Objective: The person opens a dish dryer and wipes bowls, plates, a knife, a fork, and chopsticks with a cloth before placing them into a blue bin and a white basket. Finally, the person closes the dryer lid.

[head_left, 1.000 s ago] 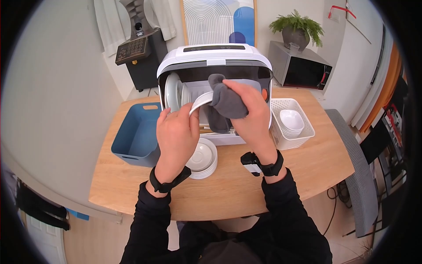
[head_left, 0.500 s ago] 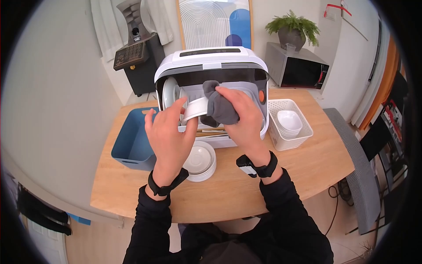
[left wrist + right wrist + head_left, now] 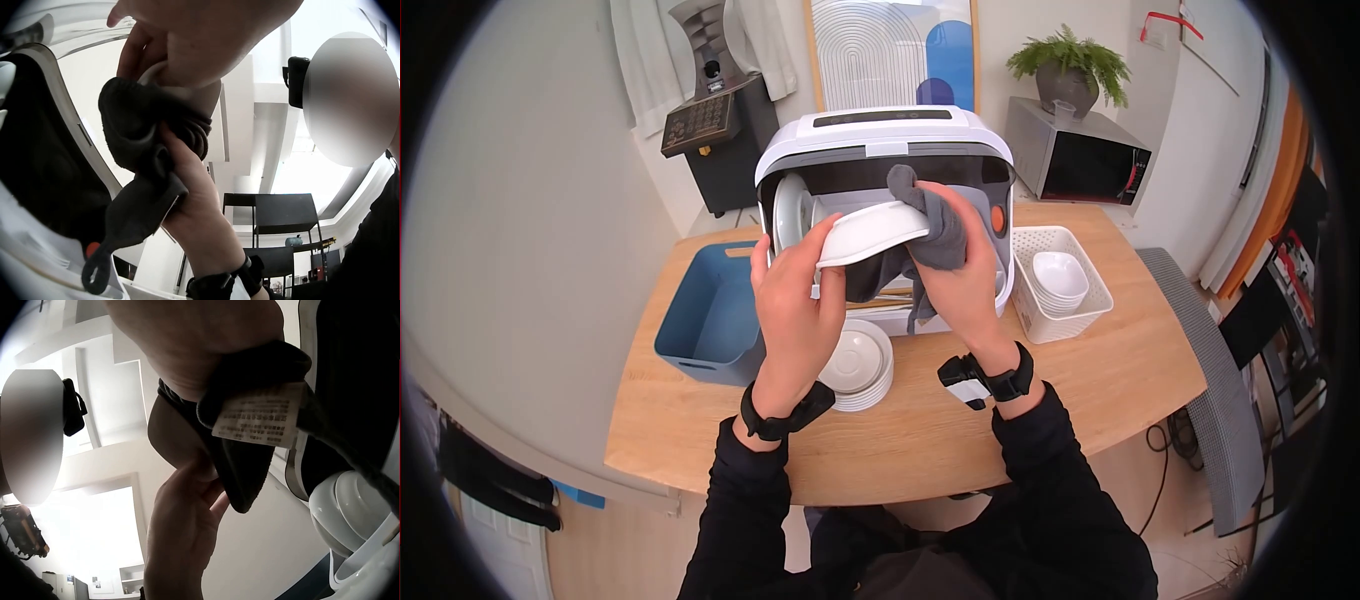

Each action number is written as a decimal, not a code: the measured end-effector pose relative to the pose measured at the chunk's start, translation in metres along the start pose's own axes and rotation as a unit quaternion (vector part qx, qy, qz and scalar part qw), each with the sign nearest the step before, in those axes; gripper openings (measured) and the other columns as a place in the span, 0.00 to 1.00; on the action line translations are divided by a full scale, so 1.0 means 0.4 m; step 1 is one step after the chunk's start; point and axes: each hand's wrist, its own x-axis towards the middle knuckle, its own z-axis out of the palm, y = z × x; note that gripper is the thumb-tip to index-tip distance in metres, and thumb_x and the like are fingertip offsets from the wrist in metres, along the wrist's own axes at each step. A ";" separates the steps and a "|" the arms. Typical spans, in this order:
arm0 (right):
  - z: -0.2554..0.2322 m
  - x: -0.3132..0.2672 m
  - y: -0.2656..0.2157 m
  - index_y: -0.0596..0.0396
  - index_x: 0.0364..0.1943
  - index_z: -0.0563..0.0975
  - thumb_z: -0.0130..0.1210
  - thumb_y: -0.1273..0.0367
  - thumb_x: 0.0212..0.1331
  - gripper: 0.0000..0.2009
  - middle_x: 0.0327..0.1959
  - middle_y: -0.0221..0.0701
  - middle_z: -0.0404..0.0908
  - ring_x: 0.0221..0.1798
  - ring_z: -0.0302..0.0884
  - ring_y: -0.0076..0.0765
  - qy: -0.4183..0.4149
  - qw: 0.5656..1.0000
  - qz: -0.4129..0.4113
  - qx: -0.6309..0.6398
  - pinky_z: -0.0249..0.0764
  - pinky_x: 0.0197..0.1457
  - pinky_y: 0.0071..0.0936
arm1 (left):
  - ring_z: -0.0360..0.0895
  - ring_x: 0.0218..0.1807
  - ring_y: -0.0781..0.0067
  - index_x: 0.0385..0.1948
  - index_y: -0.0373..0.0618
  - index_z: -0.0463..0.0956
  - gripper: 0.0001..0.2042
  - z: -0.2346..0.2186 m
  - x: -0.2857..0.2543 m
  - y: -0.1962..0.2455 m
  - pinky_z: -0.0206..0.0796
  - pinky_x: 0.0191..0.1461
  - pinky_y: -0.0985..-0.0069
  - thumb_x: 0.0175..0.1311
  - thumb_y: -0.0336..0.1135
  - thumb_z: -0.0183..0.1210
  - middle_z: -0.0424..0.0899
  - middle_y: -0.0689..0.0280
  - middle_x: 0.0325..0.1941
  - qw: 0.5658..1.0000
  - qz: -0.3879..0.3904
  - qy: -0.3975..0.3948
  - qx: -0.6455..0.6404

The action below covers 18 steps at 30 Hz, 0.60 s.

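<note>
A white bowl (image 3: 870, 234) is held up on its side in front of the open white dish machine (image 3: 888, 120). My left hand (image 3: 793, 305) pinches its left edge between thumb and fingers. Wrapped over the bowl's right edge is a dark grey cloth (image 3: 943, 232), which my right hand (image 3: 965, 285) grips against the bowl. A printed label (image 3: 259, 419) shows on the cloth in the right wrist view, and a looped tail (image 3: 97, 272) hangs down in the left wrist view. The bowl's far side is hidden.
Stacked white saucers (image 3: 855, 365) stand on the table below my hands. A blue bin (image 3: 710, 310) is to the left; a white basket (image 3: 1090, 320) with stacked bowls (image 3: 1060, 280) is to the right. Plates (image 3: 792, 215) stand inside the machine at left, chopsticks (image 3: 890, 298) at its front.
The bowl has tipped so more of its white outer side faces the head camera. The left fingers have shifted along its edge, and the cloth has moved over the right edge.
</note>
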 end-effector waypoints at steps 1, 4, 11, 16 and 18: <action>-0.003 0.002 0.004 0.51 0.55 0.77 0.64 0.81 0.47 0.26 0.51 0.33 0.81 0.53 0.79 0.37 0.004 0.999 -0.039 -0.030 0.73 0.57 0.29 | 0.79 0.34 0.70 0.53 0.48 0.78 0.18 -0.001 0.004 0.006 0.52 0.69 0.51 0.60 0.25 0.60 0.83 0.66 0.32 1.000 0.000 0.007 0.027; -0.013 0.008 0.020 0.47 0.53 0.78 0.65 0.79 0.44 0.26 0.46 0.33 0.83 0.48 0.81 0.43 0.011 0.983 -0.136 -0.125 0.76 0.51 0.30 | 0.80 0.33 0.71 0.50 0.47 0.80 0.17 -0.001 0.011 0.022 0.52 0.70 0.50 0.57 0.25 0.62 0.85 0.67 0.33 0.996 0.007 0.020 0.089; -0.002 0.006 0.014 0.49 0.53 0.78 0.66 0.78 0.41 0.28 0.45 0.33 0.83 0.46 0.81 0.43 0.011 0.978 -0.169 -0.125 0.76 0.49 0.31 | 0.81 0.34 0.69 0.46 0.48 0.82 0.16 -0.005 0.002 -0.003 0.53 0.69 0.50 0.55 0.23 0.62 0.86 0.68 0.34 0.996 0.036 0.037 0.078; -0.001 -0.012 0.001 0.56 0.56 0.75 0.65 0.80 0.49 0.26 0.53 0.34 0.79 0.55 0.78 0.34 0.006 0.996 -0.085 -0.007 0.71 0.59 0.27 | 0.83 0.37 0.67 0.47 0.47 0.82 0.14 -0.020 0.012 -0.004 0.53 0.69 0.51 0.58 0.24 0.62 0.87 0.66 0.35 0.998 -0.019 0.022 -0.053; 0.007 -0.016 -0.017 0.57 0.57 0.74 0.65 0.80 0.50 0.26 0.54 0.34 0.78 0.56 0.77 0.33 0.012 0.999 -0.027 0.031 0.70 0.61 0.27 | 0.83 0.37 0.67 0.46 0.46 0.82 0.12 -0.029 0.017 0.007 0.53 0.69 0.52 0.60 0.26 0.62 0.87 0.65 0.34 0.993 -0.054 0.004 -0.106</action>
